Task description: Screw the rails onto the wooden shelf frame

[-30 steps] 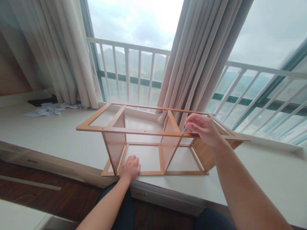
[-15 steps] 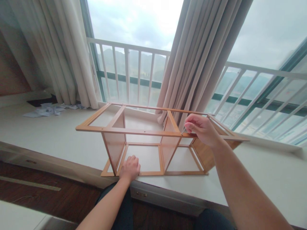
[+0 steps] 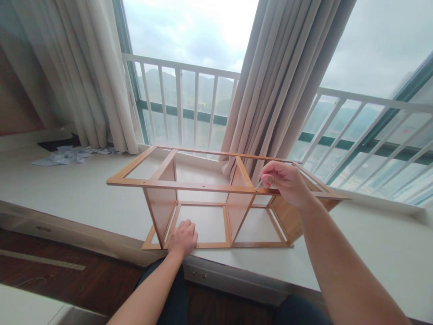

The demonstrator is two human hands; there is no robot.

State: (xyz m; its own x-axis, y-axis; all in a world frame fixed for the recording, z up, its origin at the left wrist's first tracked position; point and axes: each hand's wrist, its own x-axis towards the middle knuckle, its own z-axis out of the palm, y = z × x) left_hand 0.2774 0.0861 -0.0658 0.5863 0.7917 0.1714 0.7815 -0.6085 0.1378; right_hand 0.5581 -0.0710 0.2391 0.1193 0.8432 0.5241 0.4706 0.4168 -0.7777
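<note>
A wooden shelf rack (image 3: 189,184) lies on its side on the white ledge, its ladder-like side frames above and below and its shelf boards standing between them. My left hand (image 3: 183,237) is closed over the front rail of the lower frame, fingers curled inward. Above the upper front rail, my right hand (image 3: 283,181) pinches a thin metal hex key (image 3: 259,184), mostly hidden by the fingers. Its tip meets the rail close to a screw hole, where a shelf board joins.
The white ledge (image 3: 365,243) ends at a front edge near my knees, with drawers (image 3: 216,280) beneath. Torn papers (image 3: 64,155) lie at the far left. Behind the rack hang grey curtains (image 3: 274,81), a white railing (image 3: 196,97) and windows.
</note>
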